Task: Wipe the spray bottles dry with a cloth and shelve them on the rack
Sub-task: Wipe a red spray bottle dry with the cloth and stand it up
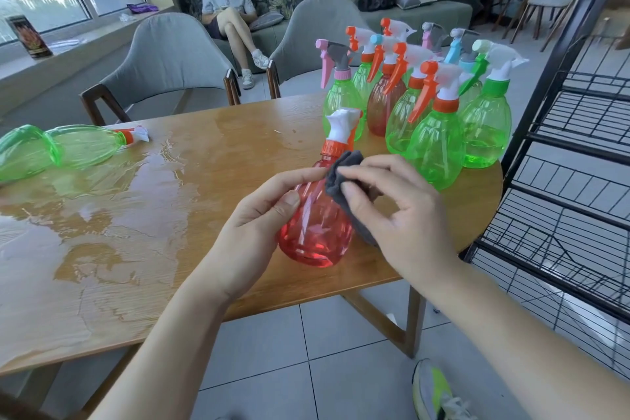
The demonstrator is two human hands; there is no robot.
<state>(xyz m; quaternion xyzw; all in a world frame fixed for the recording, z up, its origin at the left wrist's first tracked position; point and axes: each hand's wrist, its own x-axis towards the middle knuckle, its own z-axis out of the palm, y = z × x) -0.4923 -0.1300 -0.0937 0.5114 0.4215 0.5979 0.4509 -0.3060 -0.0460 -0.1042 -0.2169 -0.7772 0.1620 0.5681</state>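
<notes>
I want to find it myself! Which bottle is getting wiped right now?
Look at the wooden table, near its front right edge, in front of the bunch of standing bottles. There both hands hold one: the red bottle, tilted, with a grey cloth pressed on it. It alone is off the table.

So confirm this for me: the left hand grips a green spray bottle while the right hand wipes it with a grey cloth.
Wrong in one respect: the head view shows the spray bottle is red, not green. The rest stands: the left hand grips it while the right hand wipes it with the grey cloth.
</notes>
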